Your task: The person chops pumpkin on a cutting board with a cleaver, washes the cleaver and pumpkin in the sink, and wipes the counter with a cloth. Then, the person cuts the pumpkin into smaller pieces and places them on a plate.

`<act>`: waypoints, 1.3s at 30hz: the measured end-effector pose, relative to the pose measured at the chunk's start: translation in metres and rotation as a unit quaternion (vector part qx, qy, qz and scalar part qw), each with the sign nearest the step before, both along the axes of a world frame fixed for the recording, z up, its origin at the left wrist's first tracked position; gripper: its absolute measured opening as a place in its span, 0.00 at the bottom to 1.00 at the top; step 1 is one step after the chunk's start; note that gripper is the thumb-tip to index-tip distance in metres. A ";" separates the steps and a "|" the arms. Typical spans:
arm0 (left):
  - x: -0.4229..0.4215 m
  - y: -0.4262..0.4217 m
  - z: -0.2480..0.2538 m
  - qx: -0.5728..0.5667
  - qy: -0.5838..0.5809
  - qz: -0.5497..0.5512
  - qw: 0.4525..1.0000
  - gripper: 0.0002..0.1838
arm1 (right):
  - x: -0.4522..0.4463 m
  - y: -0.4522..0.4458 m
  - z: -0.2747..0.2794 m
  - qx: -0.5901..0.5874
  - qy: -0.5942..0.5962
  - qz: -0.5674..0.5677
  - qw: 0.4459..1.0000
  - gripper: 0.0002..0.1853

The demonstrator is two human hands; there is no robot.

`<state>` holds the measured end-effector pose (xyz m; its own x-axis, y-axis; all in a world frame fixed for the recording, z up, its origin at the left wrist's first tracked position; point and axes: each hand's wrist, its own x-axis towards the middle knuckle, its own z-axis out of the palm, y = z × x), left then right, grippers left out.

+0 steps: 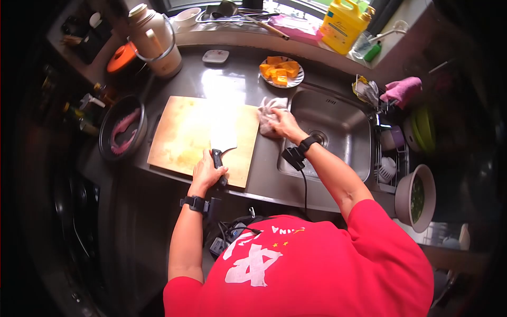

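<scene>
- The person's left hand [207, 168] was mostly closed around the black handle [217, 158] of a broad knife [225, 140], with the thumb across it; how tightly it gripped could not be told.
- The knife lay flat, or nearly so, over the right half of the cutting board [177, 140]. Its blade pointed away from the person and its handle reached toward the near edge; glare washed out the far end.
- By its look the knife was stiff and weighted toward the blade, and likely slippery if wet. The handle was the place to take hold, with fingers clear of the edge.
- The right hand [285, 126] was partly curled over a pale cloth [270, 117] and seemed to have it bunched; the folds hid some of the grip.
- The cloth sat on the counter [267, 158] between the board and the sink [343, 124], right beside the board's edge.
- The cloth looked soft, light and limp, so a gathered hold under the palm suited it.
- The board looked stiff and fairly heavy, best held by two opposite edges.
- Beyond the cloth stood a plate [300, 74] of orange chunks [280, 73], probably breakable and best held by its rim.
</scene>
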<state>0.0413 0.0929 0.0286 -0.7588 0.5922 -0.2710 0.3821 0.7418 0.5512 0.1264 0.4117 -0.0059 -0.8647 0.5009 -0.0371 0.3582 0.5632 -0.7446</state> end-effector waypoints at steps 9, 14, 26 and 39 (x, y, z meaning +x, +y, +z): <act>-0.001 0.002 0.007 0.000 -0.033 -0.001 0.999 0.36 | -0.001 0.016 0.023 0.080 -0.044 0.024 0.996 0.25; 0.000 0.001 0.001 0.008 -0.033 0.019 0.999 0.39 | -0.028 0.077 -0.002 0.010 0.021 -0.233 0.972 0.17; -0.002 0.008 0.011 -0.042 -0.074 0.061 0.995 0.41 | -0.087 0.158 -0.025 -0.355 -0.029 -0.320 0.878 0.21; 0.003 0.026 0.026 -0.090 -0.050 0.083 0.991 0.39 | -0.076 0.140 -0.017 -0.453 -0.005 -0.188 0.871 0.11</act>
